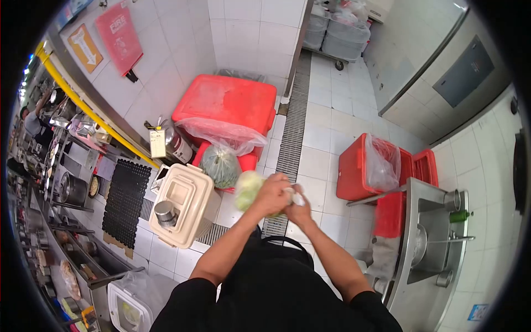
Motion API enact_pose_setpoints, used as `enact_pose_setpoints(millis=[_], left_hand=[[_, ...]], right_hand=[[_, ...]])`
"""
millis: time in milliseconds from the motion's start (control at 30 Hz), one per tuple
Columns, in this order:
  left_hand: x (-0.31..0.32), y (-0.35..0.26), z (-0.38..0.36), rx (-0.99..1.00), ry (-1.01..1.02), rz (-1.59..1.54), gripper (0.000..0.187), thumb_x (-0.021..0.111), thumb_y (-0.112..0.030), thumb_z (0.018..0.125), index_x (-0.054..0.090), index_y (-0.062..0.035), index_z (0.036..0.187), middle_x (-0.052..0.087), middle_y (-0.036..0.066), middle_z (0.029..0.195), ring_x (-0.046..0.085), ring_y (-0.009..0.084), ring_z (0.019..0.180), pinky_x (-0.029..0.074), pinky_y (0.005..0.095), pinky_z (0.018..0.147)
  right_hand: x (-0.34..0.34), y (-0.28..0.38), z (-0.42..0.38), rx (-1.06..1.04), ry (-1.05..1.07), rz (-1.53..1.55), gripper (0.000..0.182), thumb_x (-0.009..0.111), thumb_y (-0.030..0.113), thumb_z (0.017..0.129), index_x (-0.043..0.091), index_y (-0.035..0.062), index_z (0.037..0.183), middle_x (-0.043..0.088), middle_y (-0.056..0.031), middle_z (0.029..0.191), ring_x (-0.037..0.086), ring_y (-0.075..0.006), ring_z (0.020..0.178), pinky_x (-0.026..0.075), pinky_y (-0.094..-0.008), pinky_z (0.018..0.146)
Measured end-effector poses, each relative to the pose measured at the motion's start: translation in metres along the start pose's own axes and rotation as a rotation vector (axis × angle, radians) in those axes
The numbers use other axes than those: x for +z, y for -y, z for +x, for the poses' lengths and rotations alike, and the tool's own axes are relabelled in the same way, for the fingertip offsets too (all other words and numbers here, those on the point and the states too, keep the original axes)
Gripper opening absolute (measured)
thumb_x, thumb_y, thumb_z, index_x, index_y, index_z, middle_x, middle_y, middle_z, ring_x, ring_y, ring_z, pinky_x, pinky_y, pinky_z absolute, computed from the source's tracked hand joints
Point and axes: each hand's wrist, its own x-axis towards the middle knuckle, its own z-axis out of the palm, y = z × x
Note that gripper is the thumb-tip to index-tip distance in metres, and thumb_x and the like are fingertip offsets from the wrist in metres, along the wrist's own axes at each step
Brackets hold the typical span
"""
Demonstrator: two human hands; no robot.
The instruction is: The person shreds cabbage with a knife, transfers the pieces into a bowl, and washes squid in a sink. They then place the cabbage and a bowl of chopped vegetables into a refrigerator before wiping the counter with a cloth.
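A clear plastic bag of pale green leafy vegetables (249,191) hangs in front of me, slightly blurred. My left hand (274,195) is closed around the upper part of this bag. Close beside it, my right hand (299,209) is closed on the bag's gathered whitish end. Just beyond the bag, another tied plastic bag of darker greens (220,167) rests in an open red bin (247,161). A beige lidded container (206,213) stands to the left, with a small metal pot (165,213) on its lid.
A large red lidded bin (229,99) stands ahead by the wall, beside a fire extinguisher (178,146). A floor drain grate (293,122) runs through the tiles. On the right are a red plastic-lined bin (352,171) and a steel sink (431,243). A black mat (127,202) lies left.
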Motion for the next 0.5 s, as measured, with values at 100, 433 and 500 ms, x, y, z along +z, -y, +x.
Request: enact_pose_setpoints(millis=[100, 433, 500], left_hand=[[0.017, 0.014, 0.057, -0.095, 0.279, 0.025, 0.031, 0.053, -0.006, 0.077, 0.067, -0.0002, 0.104, 0.059, 0.015, 0.111, 0.057, 0.0341, 0.105, 0.047, 0.0382, 0.090], [0.048, 0.224, 0.232, -0.489, -0.024, -0.355, 0.046, 0.048, -0.007, 0.089, 0.052, -0.0054, 0.135, 0.063, 0.013, 0.119, 0.062, 0.0229, 0.097, 0.049, 0.0312, 0.090], [0.032, 0.283, 0.252, -0.564, -0.145, -0.248, 0.046, 0.050, -0.008, 0.089, 0.052, -0.0043, 0.135, 0.063, 0.013, 0.120, 0.062, 0.0219, 0.098, 0.049, 0.0308, 0.090]], right_hand=[[-0.043, -0.019, 0.052, -0.178, -0.056, -0.286, 0.034, 0.069, 0.016, 0.079, 0.059, 0.0066, 0.110, 0.064, -0.0144, 0.110, 0.063, -0.0332, 0.098, 0.051, -0.0399, 0.079], [-0.131, -0.175, 0.164, 0.159, -0.396, -0.275, 0.035, 0.053, 0.015, 0.087, 0.063, -0.0034, 0.115, 0.069, -0.0229, 0.103, 0.067, -0.0322, 0.100, 0.050, -0.0390, 0.087], [-0.142, -0.210, 0.179, 0.202, -0.285, -0.247, 0.036, 0.054, 0.016, 0.087, 0.062, -0.0048, 0.116, 0.069, -0.0242, 0.104, 0.067, -0.0327, 0.101, 0.049, -0.0389, 0.088]])
